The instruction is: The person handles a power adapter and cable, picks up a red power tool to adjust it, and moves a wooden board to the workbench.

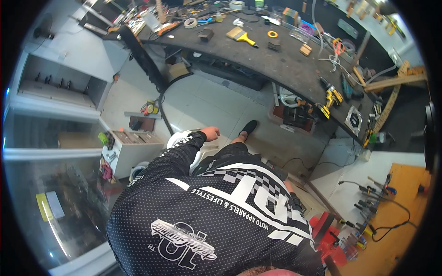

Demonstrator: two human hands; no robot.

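Note:
My left hand (211, 134) hangs out to the left of my body, beyond a black sleeve with a checkered print. Its fingers look loosely curled, and I see nothing in them. Below and left of it is a white rounded thing (177, 139), partly covered by my arm; whether they touch I cannot tell. Only a sliver of my right hand (288, 186) shows past the edge of my black and white jersey (202, 202). Its fingers are hidden. One foot in a dark slip-on shoe (250, 126) is on the pale tiled floor (202, 96).
Ahead stands a dark workbench (285, 64) with a yellow-handled paintbrush (241, 36), a yellow cordless drill (332, 95) and red-handled scissors (338, 46). Under it is a reddish bin (287, 123). A small white cabinet (133, 154) stands left; an orange-brown board (405, 202) with tools lies right.

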